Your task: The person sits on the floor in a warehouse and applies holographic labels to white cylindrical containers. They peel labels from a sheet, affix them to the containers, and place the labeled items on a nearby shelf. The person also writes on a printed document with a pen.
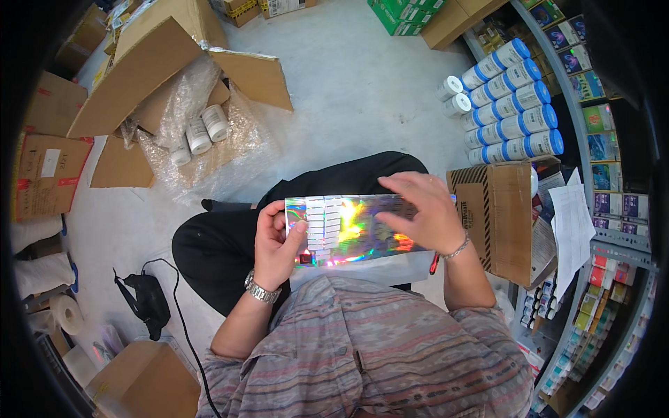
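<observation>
A shiny holographic sheet (360, 230) with rows of small white stickers near its left end lies across my lap. My left hand (279, 240) grips its left end, the thumb on top. My right hand (428, 211) hovers over or touches its right part with thumb and fingers spread; whether it touches cannot be told. Beneath the sheet a white paper or backing (366, 273) shows along the lower edge. A red and black pen-like item (434, 263) is beside my right wrist.
An open cardboard box (151, 68) with bubble wrap (235, 141) and white tubs (198, 137) stands front left. Blue-lidded tubs (509, 107) are stacked front right. A carton (504, 222) with papers (569, 224) stands right, beside shelves. A black pouch (143, 300) and cable lie left.
</observation>
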Tool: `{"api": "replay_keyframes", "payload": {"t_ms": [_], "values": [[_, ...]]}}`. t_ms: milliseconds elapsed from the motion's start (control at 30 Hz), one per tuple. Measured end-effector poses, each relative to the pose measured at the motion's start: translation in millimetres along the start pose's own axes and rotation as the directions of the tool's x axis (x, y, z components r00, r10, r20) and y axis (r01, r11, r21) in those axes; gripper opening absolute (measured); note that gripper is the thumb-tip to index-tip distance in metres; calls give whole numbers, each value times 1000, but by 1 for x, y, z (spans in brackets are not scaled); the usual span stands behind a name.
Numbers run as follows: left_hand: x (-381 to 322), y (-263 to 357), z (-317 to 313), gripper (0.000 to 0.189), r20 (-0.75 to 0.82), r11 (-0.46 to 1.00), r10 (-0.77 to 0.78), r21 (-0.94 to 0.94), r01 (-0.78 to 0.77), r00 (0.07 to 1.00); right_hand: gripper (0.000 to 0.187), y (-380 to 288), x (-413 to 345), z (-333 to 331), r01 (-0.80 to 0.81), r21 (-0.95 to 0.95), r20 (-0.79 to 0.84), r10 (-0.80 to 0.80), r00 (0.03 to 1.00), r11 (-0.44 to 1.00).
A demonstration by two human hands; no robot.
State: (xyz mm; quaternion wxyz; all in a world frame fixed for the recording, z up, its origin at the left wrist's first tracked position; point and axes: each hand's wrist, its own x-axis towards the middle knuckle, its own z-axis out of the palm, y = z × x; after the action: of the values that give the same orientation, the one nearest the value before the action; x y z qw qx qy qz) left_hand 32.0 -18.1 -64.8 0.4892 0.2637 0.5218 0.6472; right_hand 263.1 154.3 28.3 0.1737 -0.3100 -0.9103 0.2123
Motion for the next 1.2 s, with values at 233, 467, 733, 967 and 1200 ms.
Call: {"api": "replay_keyframes", "payload": {"t_ms": [233, 467, 733, 967, 1200], "values": [[9, -14, -1, 39, -50, 999, -40, -8, 39, 998, 19, 37, -6, 2, -193, 193, 86, 179, 980, 962], [16, -10, -1, 59, -53, 979, -149, 132, 154, 987, 7, 38, -5, 21, -80, 75, -110, 88, 990, 994], [162, 62, -108, 75, -50, 520, 127, 854, -24, 991, 11, 34, -8, 27, -186, 422, -172, 280, 944, 887], [277, 9, -204, 50, 12, -614, -162, 782, -110, 987, 10, 25, -6, 2, -126, 469, -228, 257, 939, 874], [322, -24, -219, 62, 93, -599, -301, 756, -264, 949, 13, 22, -8, -10, -183, 606, -209, 377, 902, 774]]}}
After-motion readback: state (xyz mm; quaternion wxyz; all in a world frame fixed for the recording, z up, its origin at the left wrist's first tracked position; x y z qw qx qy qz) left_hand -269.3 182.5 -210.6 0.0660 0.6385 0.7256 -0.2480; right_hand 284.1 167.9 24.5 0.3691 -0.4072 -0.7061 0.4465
